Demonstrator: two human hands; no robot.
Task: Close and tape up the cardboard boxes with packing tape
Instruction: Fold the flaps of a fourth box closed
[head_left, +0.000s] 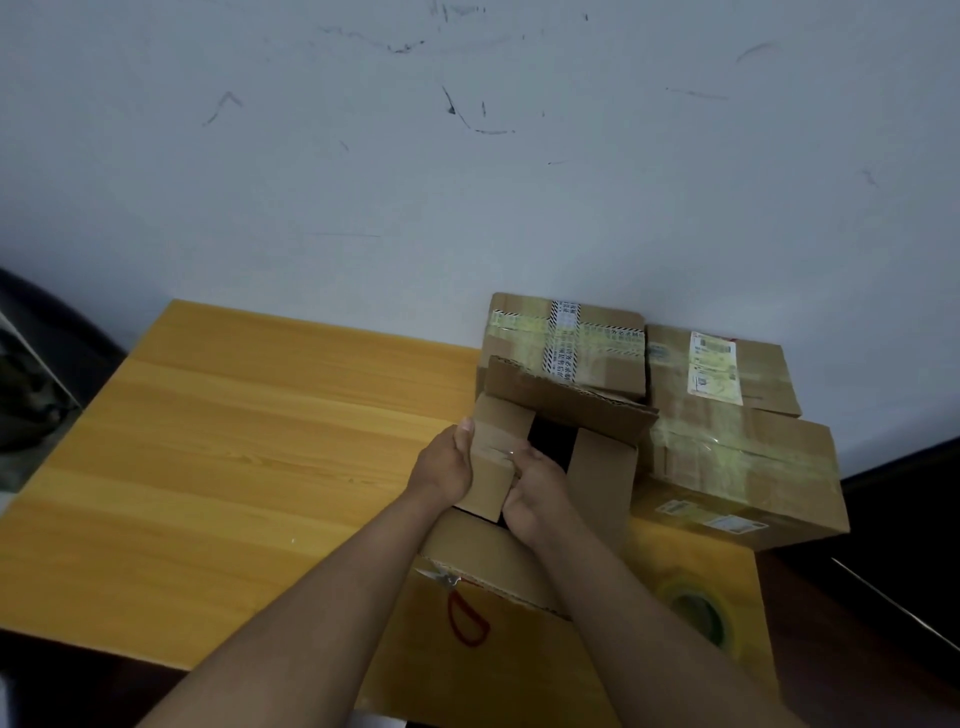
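Three taped boxes (727, 415) upper right; open box (561, 431) centre untaped, both hands (447, 462) (535, 488) gripping its left flap (493, 457); tape roll (696, 608) idle.

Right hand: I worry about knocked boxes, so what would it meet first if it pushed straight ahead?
Probably the open box's far flap, past the dark opening; the right hand points up-frame. Depth is unclear.

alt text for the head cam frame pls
Both hands, left hand and right hand, grip the left flap of an open cardboard box on a wooden table. Three taped boxes sit behind and right; scissors and a tape roll lie near.
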